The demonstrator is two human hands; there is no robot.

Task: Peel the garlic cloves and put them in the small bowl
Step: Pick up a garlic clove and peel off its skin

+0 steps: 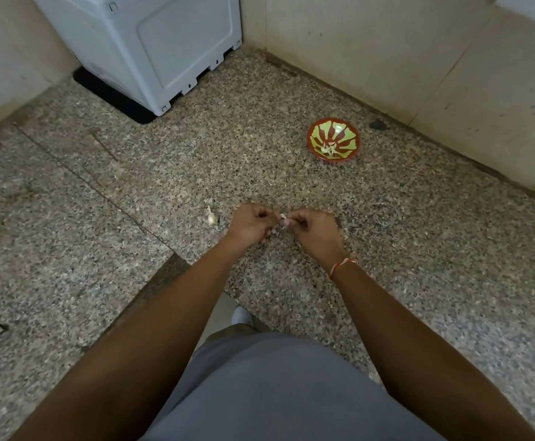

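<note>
My left hand (251, 225) and my right hand (312, 230) meet over the speckled granite counter (132, 237), fingertips pinched together on one small garlic clove (282, 218), mostly hidden between them. A small bowl (333, 139), red-brown with a green pattern inside, stands farther back to the right and holds a few pale peeled cloves (328, 149). A loose piece of garlic (211, 217) lies on the counter just left of my left hand.
A white appliance (151, 46) on a black mat (110, 97) stands in the back left corner. Beige walls (419, 58) close off the back and right. A dark speck (378, 124) lies near the wall behind the bowl. The counter edge runs below my left forearm.
</note>
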